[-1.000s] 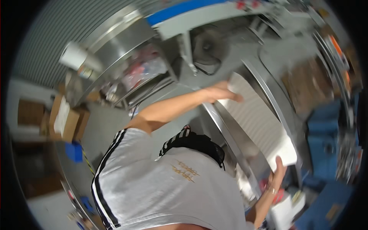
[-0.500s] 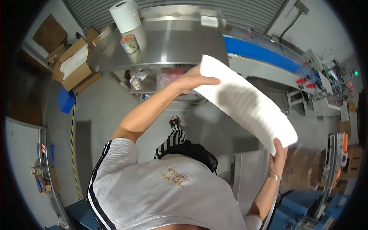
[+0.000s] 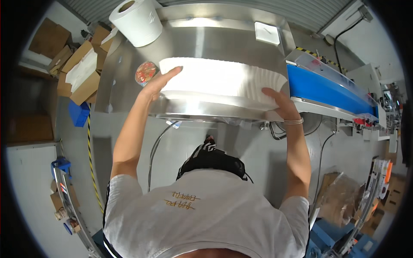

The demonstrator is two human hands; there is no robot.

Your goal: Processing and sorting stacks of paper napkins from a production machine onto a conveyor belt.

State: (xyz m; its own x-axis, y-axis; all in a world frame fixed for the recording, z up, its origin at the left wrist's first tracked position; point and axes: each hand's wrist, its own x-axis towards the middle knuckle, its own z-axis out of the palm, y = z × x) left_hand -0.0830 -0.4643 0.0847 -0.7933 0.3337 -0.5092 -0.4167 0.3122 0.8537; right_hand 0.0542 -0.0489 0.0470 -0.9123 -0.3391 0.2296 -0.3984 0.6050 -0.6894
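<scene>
A long white bundle [image 3: 211,79], seemingly of thin layered sheets with ribbed edges, stretches sideways over the front part of a steel table [image 3: 202,45]. Its left end is gripped by my left hand [image 3: 160,85], thumb on top and the other fingers mostly hidden. My right hand [image 3: 284,105] is closed on the right end, its thumb pressing the ribbed part. Whether the bundle rests on the steel or hangs just above it, I cannot tell. Close beside my left hand stands a round tin with a red patterned top [image 3: 146,72].
A large white roll [image 3: 140,28] stands at the table's back left, and a flat white square [image 3: 266,33] lies back right. A blue conveyor belt [image 3: 327,91] adjoins the table's right side. On the left are an opened cardboard box [image 3: 79,77] and a blue bin [image 3: 77,114].
The bundle has swung from a slanted position in front of the table to lie nearly level above it. Both hands moved with it, still gripping its ends. The table now appears nearer.
</scene>
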